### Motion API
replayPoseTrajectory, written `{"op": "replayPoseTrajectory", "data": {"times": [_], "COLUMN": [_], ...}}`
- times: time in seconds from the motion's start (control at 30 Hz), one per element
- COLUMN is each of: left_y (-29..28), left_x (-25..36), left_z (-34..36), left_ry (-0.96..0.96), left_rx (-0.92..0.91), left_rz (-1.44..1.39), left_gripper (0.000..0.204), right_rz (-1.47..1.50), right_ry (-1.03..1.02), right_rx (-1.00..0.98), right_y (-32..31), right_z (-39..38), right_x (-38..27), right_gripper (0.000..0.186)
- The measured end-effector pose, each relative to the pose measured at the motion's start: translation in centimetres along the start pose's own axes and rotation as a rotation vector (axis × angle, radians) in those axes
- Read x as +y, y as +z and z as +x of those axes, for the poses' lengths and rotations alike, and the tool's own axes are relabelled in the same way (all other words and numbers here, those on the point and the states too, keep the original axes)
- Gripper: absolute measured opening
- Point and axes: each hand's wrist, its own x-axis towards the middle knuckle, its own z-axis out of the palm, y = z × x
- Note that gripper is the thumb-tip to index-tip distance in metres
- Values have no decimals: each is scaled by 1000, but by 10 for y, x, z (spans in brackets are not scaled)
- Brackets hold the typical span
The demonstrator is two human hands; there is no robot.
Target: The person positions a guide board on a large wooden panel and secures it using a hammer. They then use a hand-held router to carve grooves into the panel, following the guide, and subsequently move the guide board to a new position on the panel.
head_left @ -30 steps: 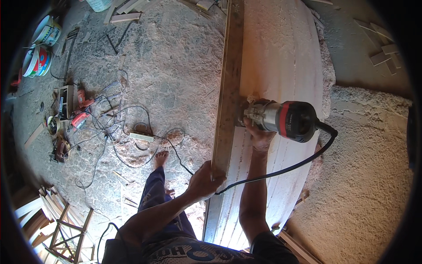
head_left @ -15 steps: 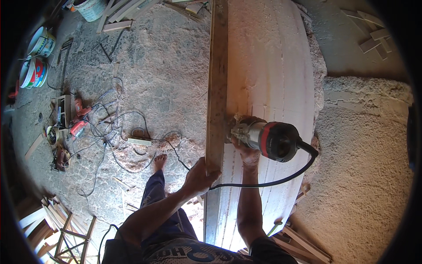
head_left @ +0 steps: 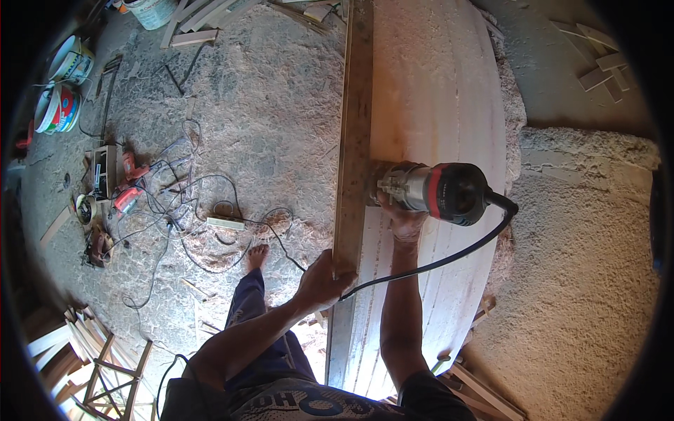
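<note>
My right hand (head_left: 406, 219) is wrapped round a trim router (head_left: 460, 194), a silver and black power tool with a red band. It lies sideways, its base end against a long narrow wooden plank (head_left: 357, 105). The contact at the cutter is hidden. Closer to me, my left hand (head_left: 323, 282) grips the same plank, fingers over its top. The plank runs lengthwise along the left side of a wide pale board surface (head_left: 442, 105). A black power cord (head_left: 449, 261) loops from the router's back across my right forearm to beside my left hand.
Wood shavings cover the floor at left, where tangled cords, a power strip (head_left: 225, 223) and red power tools (head_left: 128, 200) lie. Buckets (head_left: 57, 107) stand at far left. Wood strips (head_left: 193, 37) lie at the back, with a wooden frame (head_left: 116, 382) at near left. Sawdust (head_left: 576, 281) is heaped at right.
The router and my right hand have slid away from me along the plank, its cord trailing. My left hand keeps its grip at nearly the same place.
</note>
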Motion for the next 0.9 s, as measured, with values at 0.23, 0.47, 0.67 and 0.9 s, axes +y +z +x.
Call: {"op": "replayPoseTrajectory", "data": {"times": [0.23, 0.47, 0.67, 0.9], "left_y": [0, 0, -2, -1], "left_x": [-1, -1, 1, 9], "left_z": [0, 1, 1, 0], "left_ry": [9, -30, 1, -7], "left_rx": [-19, -19, -21, -19], "left_rz": [10, 20, 43, 26], "left_gripper": [49, 42, 46, 46], "right_rz": [20, 451, 473, -297], "right_ry": [9, 254, 286, -172], "right_rx": [14, 144, 96, 20], "right_y": [-3, -3, -3, -18], "right_z": [20, 26, 33, 41], "right_x": [10, 9, 6, 24], "right_gripper": [65, 66, 60, 56]}}
